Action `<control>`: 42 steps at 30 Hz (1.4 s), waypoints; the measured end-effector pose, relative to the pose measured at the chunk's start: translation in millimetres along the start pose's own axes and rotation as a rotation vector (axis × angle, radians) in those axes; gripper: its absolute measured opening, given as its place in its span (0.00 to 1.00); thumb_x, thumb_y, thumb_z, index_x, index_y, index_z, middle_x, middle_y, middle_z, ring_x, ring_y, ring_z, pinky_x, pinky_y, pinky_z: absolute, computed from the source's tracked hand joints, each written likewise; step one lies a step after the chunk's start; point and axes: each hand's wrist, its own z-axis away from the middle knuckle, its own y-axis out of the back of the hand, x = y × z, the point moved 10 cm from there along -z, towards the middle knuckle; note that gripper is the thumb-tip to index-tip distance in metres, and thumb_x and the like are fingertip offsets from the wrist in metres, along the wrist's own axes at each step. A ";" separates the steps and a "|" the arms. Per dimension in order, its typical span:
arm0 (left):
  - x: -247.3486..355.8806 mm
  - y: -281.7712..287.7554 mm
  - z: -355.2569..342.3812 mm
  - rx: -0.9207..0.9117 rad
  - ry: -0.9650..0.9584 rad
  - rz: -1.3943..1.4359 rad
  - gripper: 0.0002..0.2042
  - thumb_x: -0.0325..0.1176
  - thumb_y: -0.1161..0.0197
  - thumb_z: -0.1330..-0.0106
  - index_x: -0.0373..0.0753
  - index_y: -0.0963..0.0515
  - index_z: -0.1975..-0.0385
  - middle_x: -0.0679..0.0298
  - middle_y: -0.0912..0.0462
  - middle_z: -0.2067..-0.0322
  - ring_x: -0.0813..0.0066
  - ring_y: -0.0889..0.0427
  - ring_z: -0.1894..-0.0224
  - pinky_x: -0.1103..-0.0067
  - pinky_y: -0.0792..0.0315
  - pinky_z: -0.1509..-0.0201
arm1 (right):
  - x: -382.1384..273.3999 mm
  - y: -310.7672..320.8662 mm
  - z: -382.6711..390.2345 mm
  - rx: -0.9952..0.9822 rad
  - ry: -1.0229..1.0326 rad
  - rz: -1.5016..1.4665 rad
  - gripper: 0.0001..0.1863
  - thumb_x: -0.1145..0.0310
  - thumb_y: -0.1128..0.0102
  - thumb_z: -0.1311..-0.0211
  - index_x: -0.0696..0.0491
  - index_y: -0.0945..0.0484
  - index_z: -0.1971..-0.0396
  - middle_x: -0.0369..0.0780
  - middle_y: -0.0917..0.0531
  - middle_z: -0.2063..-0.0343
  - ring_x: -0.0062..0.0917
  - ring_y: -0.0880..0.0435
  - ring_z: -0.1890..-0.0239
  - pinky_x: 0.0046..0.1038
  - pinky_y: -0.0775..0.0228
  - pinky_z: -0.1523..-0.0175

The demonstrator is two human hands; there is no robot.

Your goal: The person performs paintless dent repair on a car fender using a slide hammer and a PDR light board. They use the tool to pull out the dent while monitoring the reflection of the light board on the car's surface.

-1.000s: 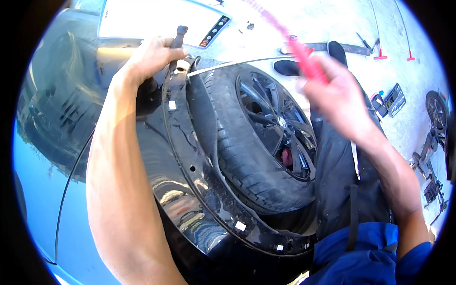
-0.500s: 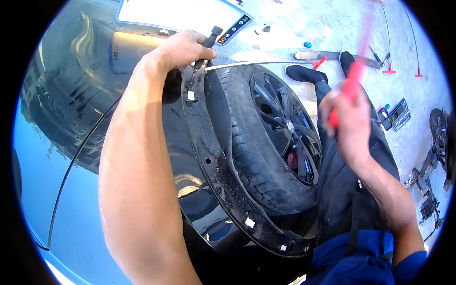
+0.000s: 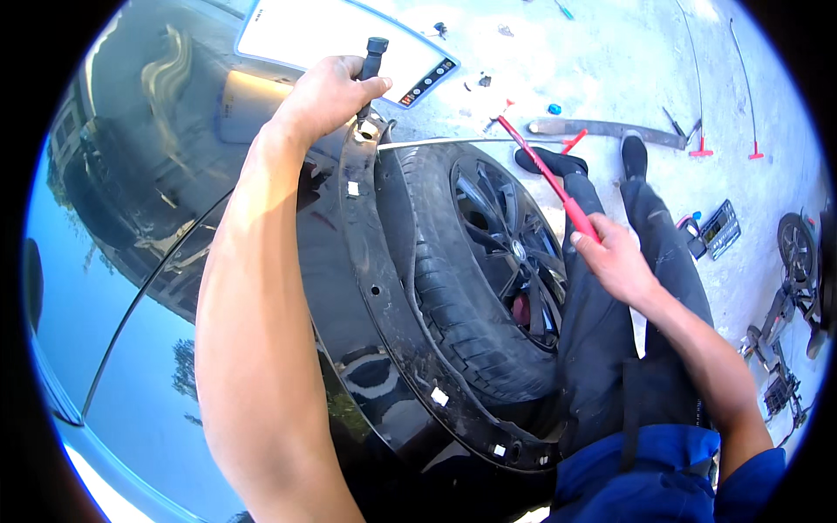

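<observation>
My L fingers [image 3: 376, 86] curled rnd blk tool [image 3: 372, 61], fender edge [image 3: 357, 162] just below them. My R fingers [image 3: 589, 247] wrapped rnd red tool [image 3: 572, 209], slanting up-L from them; tyre [image 3: 466, 305] L of them.

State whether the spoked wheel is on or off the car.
On, it appears: the spoked wheel sits inside the curved wheel arch.

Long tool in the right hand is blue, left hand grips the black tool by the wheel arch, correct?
The long tool in the right hand is red, not blue, as the head view shows; the left hand does grip the black tool.
</observation>
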 end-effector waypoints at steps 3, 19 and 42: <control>15.5 16.4 21.6 0.079 -0.025 0.047 0.24 0.50 0.36 0.32 0.29 0.17 0.56 0.58 0.15 0.68 0.69 0.18 0.63 0.73 0.26 0.53 | 13.1 -21.4 4.1 -0.016 -0.051 -0.032 0.18 0.59 0.45 0.28 0.61 0.24 0.55 0.50 0.18 0.69 0.38 0.17 0.66 0.38 0.27 0.57; 109.9 171.4 284.4 0.297 0.108 -0.269 0.18 0.44 0.39 0.27 0.32 0.26 0.68 0.66 0.34 0.79 0.78 0.38 0.73 0.76 0.38 0.68 | -67.0 -12.4 62.5 0.151 0.382 -0.214 0.20 0.57 0.48 0.27 0.63 0.23 0.57 0.45 0.18 0.73 0.29 0.17 0.70 0.34 0.27 0.62; 151.2 195.6 325.6 0.433 0.114 -0.281 0.14 0.38 0.42 0.23 0.32 0.24 0.64 0.65 0.26 0.76 0.78 0.30 0.74 0.81 0.35 0.69 | -80.2 -85.7 28.5 -0.114 0.276 -0.415 0.16 0.64 0.46 0.26 0.55 0.28 0.44 0.33 0.24 0.74 0.17 0.21 0.76 0.24 0.27 0.70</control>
